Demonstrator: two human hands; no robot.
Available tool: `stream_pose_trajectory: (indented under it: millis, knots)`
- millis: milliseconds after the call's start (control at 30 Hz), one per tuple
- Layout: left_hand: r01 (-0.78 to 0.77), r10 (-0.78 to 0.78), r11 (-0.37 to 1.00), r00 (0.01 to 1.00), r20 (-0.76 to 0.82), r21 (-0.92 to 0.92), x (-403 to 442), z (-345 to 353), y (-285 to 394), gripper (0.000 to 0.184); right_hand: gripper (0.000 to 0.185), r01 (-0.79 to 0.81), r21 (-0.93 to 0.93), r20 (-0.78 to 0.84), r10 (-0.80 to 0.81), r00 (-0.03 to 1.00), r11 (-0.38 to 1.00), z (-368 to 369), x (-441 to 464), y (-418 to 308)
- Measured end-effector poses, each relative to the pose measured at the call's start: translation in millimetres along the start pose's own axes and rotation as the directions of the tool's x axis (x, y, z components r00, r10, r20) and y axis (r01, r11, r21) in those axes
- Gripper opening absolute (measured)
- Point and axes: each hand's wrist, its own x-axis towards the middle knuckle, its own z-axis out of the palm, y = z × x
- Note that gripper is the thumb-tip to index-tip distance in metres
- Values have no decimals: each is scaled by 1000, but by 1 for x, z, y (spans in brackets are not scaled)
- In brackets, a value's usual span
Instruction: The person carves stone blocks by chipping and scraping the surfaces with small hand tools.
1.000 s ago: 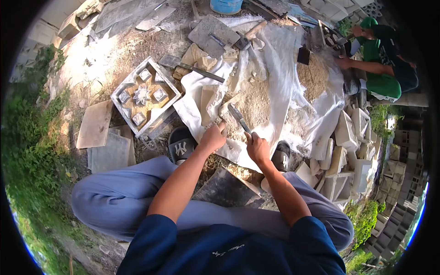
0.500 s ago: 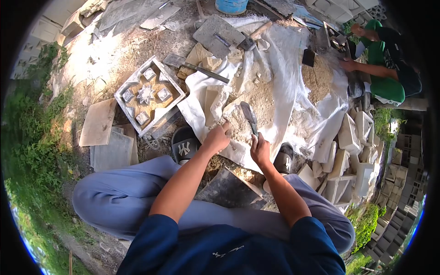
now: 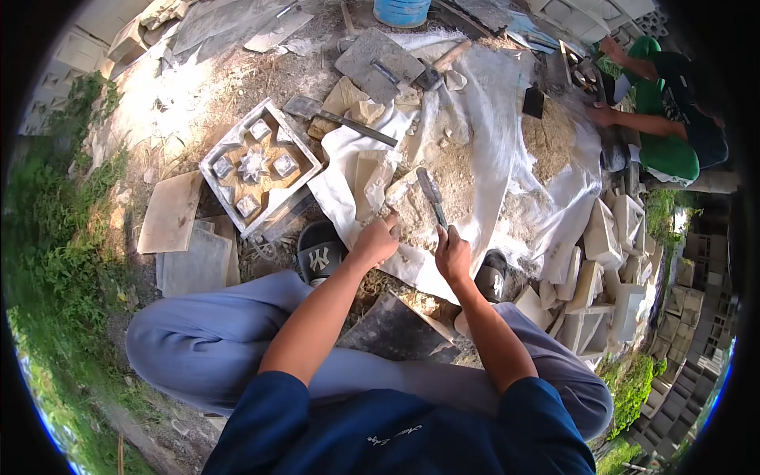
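My right hand (image 3: 453, 252) is closed round the handle of a trowel (image 3: 430, 190), whose blade points up and away over the pale crumbly material (image 3: 443, 174) on the white sheet (image 3: 484, 119). To its left, my left hand (image 3: 378, 240) is closed at the near edge of that material; whatever its fingers hold is too small to make out. Just beyond my left hand lies a pale block (image 3: 370, 176). Farther left, a square mould (image 3: 261, 168) with a star pattern rests on the ground.
Stone pieces and a long-handled tool (image 3: 340, 120) lie beyond the sheet, with a flat board (image 3: 378, 63) and a blue bucket (image 3: 401, 11). Pale blocks (image 3: 598, 229) are piled at right. A co-worker in green trousers (image 3: 669, 150) sits at the upper right.
The trowel has swung with my right hand, its blade tilting differently over the material. My left hand stays near the same spot, and the whole view has shifted slightly.
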Motion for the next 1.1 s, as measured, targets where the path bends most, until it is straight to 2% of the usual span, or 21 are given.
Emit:
stream_pose_trajectory:
  millis: [100,133,167,233,300,433,467,500,533,567,600,633,667,700,767,900,933,1000,1033,1100]
  knots:
    - [-7,7,1000,1000,-29,-1,1,2,1,36,41,78,-34,-20,-78,997,996,18,-2,21]
    - [-60,70,993,993,-95,102,7,6,-6,38,42,18,-188,85,-2,996,982,20,-5,24]
    - [-104,137,974,979,-154,203,14,10,-13,40,42,20,-188,79,-5,997,982,22,-7,27]
    - [-164,197,964,969,-149,209,31,15,-28,45,48,-114,-248,200,166,966,962,29,-7,29]
    - [-175,206,967,965,-162,185,29,19,-32,45,49,-120,-207,194,161,968,971,21,-2,22]
    - [-111,124,989,984,-131,101,11,11,-12,40,48,-48,-67,77,53,996,997,-4,0,3]
    - [-49,52,998,997,-65,47,2,5,-2,40,48,-46,-69,86,52,995,997,-3,0,2]
    - [13,-13,1000,1000,2,0,-3,0,4,39,45,16,-11,15,-16,1000,1000,-2,2,2]
    - [-48,48,999,998,-31,4,0,3,-2,38,41,81,44,-65,-78,995,996,-1,3,2]
    - [-54,54,999,998,-33,8,14,13,-19,38,41,83,45,-72,-80,994,995,2,3,6]
    - [-237,265,959,946,-186,158,37,28,-44,38,41,42,-101,28,-39,999,994,8,2,16]
    - [-377,474,866,829,-297,328,50,34,-56,38,42,13,-248,121,18,992,969,17,0,28]
    - [-155,174,975,979,-108,159,25,13,-22,38,44,-31,-247,171,75,982,968,27,-2,43]
    - [-157,176,974,978,-111,161,26,16,-24,38,44,-28,-246,169,72,983,969,25,-1,38]
    - [-216,267,948,938,-220,232,29,20,-31,36,47,-115,-182,179,148,973,977,23,0,30]
    - [-196,238,961,947,-216,197,36,25,-35,37,40,-50,-110,66,58,996,993,-1,7,11]
    - [-144,160,983,976,-150,112,23,18,-23,38,40,-51,-113,73,59,996,992,-3,5,9]
    - [-23,23,1000,998,-63,5,6,6,-6,41,42,21,17,-14,-21,1000,1000,-6,7,2]
    - [-23,24,1000,998,-66,5,15,12,-19,41,42,24,18,-14,-24,1000,1000,-2,7,4]
    - [-249,300,937,932,-202,245,40,25,-43,42,40,20,-68,-28,-22,999,997,8,6,15]
